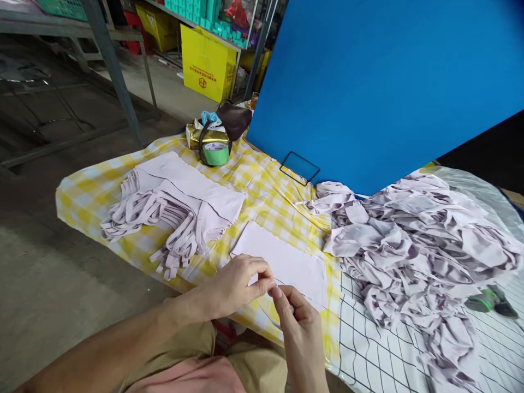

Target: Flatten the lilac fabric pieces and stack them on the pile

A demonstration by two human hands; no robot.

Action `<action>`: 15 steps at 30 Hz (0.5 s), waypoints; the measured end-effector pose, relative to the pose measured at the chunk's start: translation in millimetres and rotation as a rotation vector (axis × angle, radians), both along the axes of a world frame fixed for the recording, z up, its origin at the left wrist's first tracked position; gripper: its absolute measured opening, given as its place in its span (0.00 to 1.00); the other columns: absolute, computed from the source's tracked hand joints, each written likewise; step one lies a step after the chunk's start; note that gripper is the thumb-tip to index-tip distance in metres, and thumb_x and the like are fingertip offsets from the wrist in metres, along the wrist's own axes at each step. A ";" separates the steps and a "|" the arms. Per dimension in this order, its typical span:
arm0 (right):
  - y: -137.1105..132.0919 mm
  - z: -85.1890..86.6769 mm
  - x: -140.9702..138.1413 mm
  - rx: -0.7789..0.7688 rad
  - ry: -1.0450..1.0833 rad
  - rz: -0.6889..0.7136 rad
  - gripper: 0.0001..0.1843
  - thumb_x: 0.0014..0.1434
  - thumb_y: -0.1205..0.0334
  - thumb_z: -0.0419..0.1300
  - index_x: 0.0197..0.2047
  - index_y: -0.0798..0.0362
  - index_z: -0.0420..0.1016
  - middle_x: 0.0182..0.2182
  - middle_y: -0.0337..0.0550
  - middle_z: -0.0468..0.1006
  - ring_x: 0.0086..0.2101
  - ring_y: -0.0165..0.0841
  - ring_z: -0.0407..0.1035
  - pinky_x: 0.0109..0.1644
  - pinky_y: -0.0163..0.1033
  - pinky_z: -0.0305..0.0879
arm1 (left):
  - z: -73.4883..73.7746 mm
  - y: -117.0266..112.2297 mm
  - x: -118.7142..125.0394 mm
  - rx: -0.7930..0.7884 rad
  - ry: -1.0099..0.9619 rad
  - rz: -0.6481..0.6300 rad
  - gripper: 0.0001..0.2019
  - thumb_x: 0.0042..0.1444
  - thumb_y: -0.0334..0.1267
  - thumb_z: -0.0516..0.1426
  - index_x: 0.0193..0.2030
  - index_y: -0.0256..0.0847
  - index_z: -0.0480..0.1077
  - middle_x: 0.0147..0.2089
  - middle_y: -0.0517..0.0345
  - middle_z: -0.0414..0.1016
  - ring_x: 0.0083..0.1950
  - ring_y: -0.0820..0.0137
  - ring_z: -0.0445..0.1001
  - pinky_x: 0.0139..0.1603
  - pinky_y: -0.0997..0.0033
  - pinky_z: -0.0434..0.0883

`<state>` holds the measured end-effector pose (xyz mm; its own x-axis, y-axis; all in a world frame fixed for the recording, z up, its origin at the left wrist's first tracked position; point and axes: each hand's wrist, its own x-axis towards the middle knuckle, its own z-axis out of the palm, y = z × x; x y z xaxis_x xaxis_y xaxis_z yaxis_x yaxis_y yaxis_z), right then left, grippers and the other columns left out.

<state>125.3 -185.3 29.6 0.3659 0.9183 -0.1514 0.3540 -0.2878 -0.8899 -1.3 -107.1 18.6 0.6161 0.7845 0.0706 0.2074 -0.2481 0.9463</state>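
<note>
A flat pale-lilac fabric piece point(286, 261) lies on the yellow checked cloth in front of me. Over its near edge, my left hand point(241, 281) and my right hand point(298, 319) meet with fingertips pinched together. Between them is a thin lilac strap point(268, 314), which hangs in a curve below the fingers; the pinched bit itself is mostly covered. Left of the hands rests a neat stack of similar lilac pieces point(186, 183), its straps dangling toward the table edge. A loose, crumpled heap of lilac fabric point(409, 245) spreads out on the right.
A large blue board point(380, 93) rises behind the table. Before it stands a black wire frame point(299, 168). Green tape point(215, 154), a gold packet point(194, 136) and a dark bag point(235, 121) sit at the back. Yellow boxes point(207, 63) stand beyond, near a metal-legged table point(110, 65).
</note>
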 end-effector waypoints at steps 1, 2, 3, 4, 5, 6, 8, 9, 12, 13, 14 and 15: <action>-0.8 -1.1 -0.4 -0.006 -0.012 0.005 0.21 0.53 0.44 0.55 0.26 0.55 0.74 0.16 0.32 0.54 0.20 0.26 0.48 0.20 0.31 0.47 | -0.2 1.0 -0.2 -0.037 0.007 -0.004 0.07 0.54 0.34 0.52 0.28 0.38 0.69 0.28 0.61 0.71 0.31 0.74 0.66 0.33 0.77 0.62; -1.7 -2.9 -0.5 -0.008 -0.027 0.009 0.21 0.53 0.44 0.55 0.26 0.55 0.73 0.16 0.32 0.54 0.19 0.26 0.48 0.20 0.31 0.47 | -0.5 2.0 -0.3 -0.084 0.007 -0.010 0.08 0.54 0.34 0.52 0.27 0.37 0.69 0.27 0.62 0.70 0.30 0.75 0.65 0.31 0.77 0.61; -2.6 -5.5 -0.3 -0.004 -0.046 0.014 0.21 0.54 0.44 0.54 0.26 0.55 0.73 0.16 0.32 0.54 0.19 0.26 0.48 0.20 0.31 0.46 | -1.1 3.2 -0.5 -0.140 0.002 -0.020 0.08 0.53 0.35 0.52 0.27 0.37 0.69 0.26 0.63 0.69 0.29 0.76 0.64 0.30 0.78 0.60; -3.6 -9.2 0.3 0.004 -0.071 0.019 0.22 0.55 0.44 0.54 0.27 0.55 0.73 0.16 0.32 0.54 0.19 0.25 0.48 0.20 0.31 0.46 | -2.2 4.5 -0.5 -0.202 -0.011 -0.035 0.08 0.53 0.36 0.52 0.26 0.37 0.68 0.24 0.63 0.68 0.28 0.76 0.64 0.29 0.78 0.60; -4.5 -13.8 1.2 0.018 -0.104 0.023 0.21 0.55 0.45 0.53 0.27 0.55 0.73 0.15 0.32 0.54 0.19 0.25 0.48 0.20 0.31 0.46 | -4.1 5.8 -0.5 -0.270 -0.029 -0.052 0.09 0.52 0.37 0.52 0.26 0.36 0.67 0.23 0.64 0.66 0.26 0.76 0.63 0.28 0.78 0.60; -5.3 -19.1 2.5 0.039 -0.149 0.026 0.20 0.56 0.46 0.53 0.29 0.55 0.73 0.15 0.31 0.54 0.18 0.25 0.48 0.19 0.30 0.45 | -6.5 7.1 -0.3 -0.339 -0.046 -0.066 0.09 0.52 0.39 0.53 0.25 0.36 0.66 0.21 0.65 0.64 0.25 0.77 0.62 0.27 0.78 0.59; -6.7 -30.9 5.9 0.109 -0.279 0.036 0.18 0.56 0.48 0.54 0.37 0.54 0.74 0.15 0.30 0.55 0.15 0.24 0.48 0.18 0.30 0.45 | -12.6 9.3 0.0 -0.457 -0.066 -0.083 0.11 0.50 0.42 0.53 0.24 0.36 0.64 0.19 0.67 0.58 0.22 0.78 0.58 0.23 0.79 0.57; -7.1 -36.3 7.8 0.156 -0.359 0.046 0.18 0.55 0.49 0.56 0.41 0.54 0.74 0.15 0.30 0.57 0.14 0.23 0.49 0.17 0.30 0.46 | -15.7 10.2 0.2 -0.496 -0.067 -0.090 0.12 0.50 0.43 0.53 0.23 0.36 0.63 0.18 0.68 0.56 0.21 0.79 0.56 0.21 0.79 0.55; -7.5 -46.6 12.8 0.283 -0.559 0.145 0.14 0.56 0.56 0.57 0.44 0.49 0.75 0.19 0.36 0.70 0.15 0.25 0.58 0.21 0.30 0.55 | -22.5 11.6 0.8 -0.563 -0.047 -0.107 0.11 0.48 0.42 0.53 0.22 0.37 0.62 0.17 0.69 0.53 0.19 0.80 0.50 0.18 0.78 0.48; -7.2 -47.4 14.0 0.309 -0.594 0.178 0.12 0.57 0.58 0.56 0.43 0.47 0.76 0.21 0.38 0.73 0.17 0.26 0.62 0.23 0.30 0.57 | -23.9 11.8 1.3 -0.588 -0.043 -0.120 0.11 0.48 0.41 0.53 0.21 0.37 0.61 0.16 0.69 0.52 0.18 0.80 0.49 0.18 0.78 0.46; -6.5 -47.3 15.0 0.326 -0.613 0.203 0.11 0.58 0.59 0.55 0.41 0.47 0.78 0.22 0.40 0.76 0.19 0.27 0.65 0.25 0.30 0.59 | -25.3 11.9 2.0 -0.617 -0.042 -0.138 0.10 0.47 0.40 0.53 0.21 0.37 0.61 0.16 0.69 0.51 0.17 0.80 0.48 0.17 0.78 0.46; -5.3 -46.6 15.8 0.339 -0.622 0.218 0.11 0.58 0.60 0.54 0.39 0.47 0.78 0.23 0.41 0.77 0.20 0.28 0.67 0.26 0.30 0.59 | -26.8 12.1 3.0 -0.642 -0.043 -0.157 0.10 0.47 0.40 0.52 0.20 0.38 0.60 0.15 0.70 0.50 0.17 0.80 0.47 0.17 0.78 0.46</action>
<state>141.1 -190.6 -17.0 0.0958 0.9395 0.3288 0.8395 0.1013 -0.5339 1.7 -95.0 -8.1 0.7338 0.5799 -0.3539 0.1732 0.3440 0.9229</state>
